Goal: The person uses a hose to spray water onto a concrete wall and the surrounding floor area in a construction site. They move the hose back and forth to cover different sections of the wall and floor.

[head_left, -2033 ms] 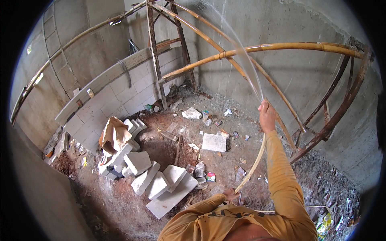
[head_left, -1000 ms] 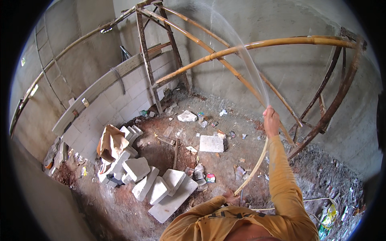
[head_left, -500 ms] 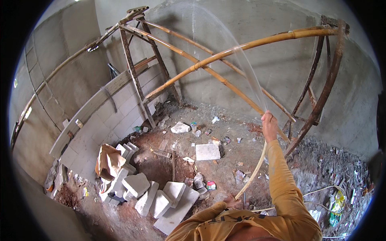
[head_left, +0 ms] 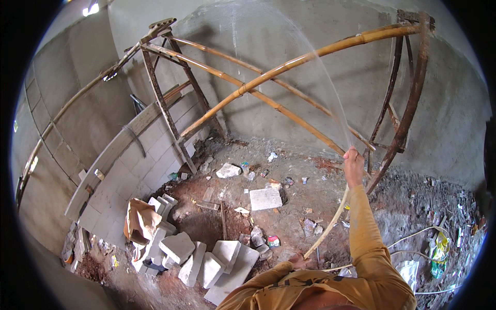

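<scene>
My right hand point(head_left: 354, 168) is closed round the end of a pale yellow hose point(head_left: 335, 217), at arm's length on the right. From its tip a thin stream of water point(head_left: 330, 85) arcs up and to the left against the grey plastered wall point(head_left: 289, 111). The hose curves down to my left hand point(head_left: 298, 262), which grips it close to my body, partly hidden by the sleeve. Beyond the right hand, crossed bamboo poles point(head_left: 281, 70) lean between two dark trestles, and the stream passes over them in the view.
A dark trestle point(head_left: 413, 98) stands at the right, another point(head_left: 165, 103) at the left. White blocks point(head_left: 178, 248) and a torn brown paper sack point(head_left: 141, 219) are heaped at the lower left. Rubble and litter cover the dirt floor; hose loops point(head_left: 413, 237) lie at the right.
The view has shifted slightly, so the trestles and poles sit further left and higher. My right hand appears a little lower and further right, and water still flows from the hose.
</scene>
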Tool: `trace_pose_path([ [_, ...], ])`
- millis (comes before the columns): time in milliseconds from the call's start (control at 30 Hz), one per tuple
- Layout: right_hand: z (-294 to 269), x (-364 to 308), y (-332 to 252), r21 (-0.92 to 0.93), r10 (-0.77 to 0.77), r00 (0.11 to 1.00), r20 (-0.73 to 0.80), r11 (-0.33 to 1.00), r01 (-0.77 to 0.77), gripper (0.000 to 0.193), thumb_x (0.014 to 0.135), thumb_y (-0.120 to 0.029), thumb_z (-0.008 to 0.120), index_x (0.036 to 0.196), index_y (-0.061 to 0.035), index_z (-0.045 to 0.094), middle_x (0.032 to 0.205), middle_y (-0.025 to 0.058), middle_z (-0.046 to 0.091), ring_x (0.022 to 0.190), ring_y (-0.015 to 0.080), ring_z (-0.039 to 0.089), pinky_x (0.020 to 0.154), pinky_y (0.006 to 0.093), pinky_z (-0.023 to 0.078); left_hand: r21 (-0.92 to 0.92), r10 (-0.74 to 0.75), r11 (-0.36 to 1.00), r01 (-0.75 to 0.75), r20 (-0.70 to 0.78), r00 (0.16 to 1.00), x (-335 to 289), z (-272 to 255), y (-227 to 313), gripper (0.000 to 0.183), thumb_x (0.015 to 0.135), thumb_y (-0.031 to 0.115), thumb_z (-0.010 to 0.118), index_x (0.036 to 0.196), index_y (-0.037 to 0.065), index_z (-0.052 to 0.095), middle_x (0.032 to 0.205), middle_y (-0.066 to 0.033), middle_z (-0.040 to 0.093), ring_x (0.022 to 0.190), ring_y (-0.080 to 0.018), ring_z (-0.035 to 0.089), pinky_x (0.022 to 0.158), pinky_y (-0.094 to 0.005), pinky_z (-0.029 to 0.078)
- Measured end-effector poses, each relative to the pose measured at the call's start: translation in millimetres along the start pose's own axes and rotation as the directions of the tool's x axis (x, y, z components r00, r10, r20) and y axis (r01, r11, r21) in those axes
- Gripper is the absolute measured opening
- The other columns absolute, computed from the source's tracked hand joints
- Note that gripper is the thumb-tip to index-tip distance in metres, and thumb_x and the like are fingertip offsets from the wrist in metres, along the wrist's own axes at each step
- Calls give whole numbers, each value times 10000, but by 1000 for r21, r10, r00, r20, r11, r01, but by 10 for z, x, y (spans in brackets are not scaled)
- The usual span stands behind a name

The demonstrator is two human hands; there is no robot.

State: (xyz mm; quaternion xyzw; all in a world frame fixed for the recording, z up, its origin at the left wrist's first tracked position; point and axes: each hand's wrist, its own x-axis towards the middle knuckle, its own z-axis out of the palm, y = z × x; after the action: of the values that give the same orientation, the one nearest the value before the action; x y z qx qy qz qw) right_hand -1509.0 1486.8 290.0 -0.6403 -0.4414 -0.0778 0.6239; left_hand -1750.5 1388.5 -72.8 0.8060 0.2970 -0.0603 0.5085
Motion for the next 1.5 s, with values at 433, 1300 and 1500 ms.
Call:
trace_pose_path([
  [433,-483,-96,-141,155,303,947,-107,946,-285,330,829,-264,386,619,-17,450,542,77,419,505,151,413,478,290,328,45,24,999,-26,44,999,10,25,-24,412,805,446,499,951,75,602,862,-170,612,792,-297,590,691,-375,450],
  [1300,-1075,-330,117,-129,39,947,-317,988,-84,298,826,-259,388,642,-28,428,563,55,418,510,137,391,485,291,323,84,37,995,-46,101,994,-121,-58,181,444,797,463,495,947,58,598,820,-190,604,778,-316,583,669,-399,442],
  [1500,-1138,-352,-81,192,340,905,-255,935,-297,327,849,-271,370,629,-35,423,542,32,393,503,108,367,472,265,303,115,-54,993,36,157,986,-40,9,93,526,771,545,477,975,80,612,858,-176,616,816,-315,597,696,-398,460],
])
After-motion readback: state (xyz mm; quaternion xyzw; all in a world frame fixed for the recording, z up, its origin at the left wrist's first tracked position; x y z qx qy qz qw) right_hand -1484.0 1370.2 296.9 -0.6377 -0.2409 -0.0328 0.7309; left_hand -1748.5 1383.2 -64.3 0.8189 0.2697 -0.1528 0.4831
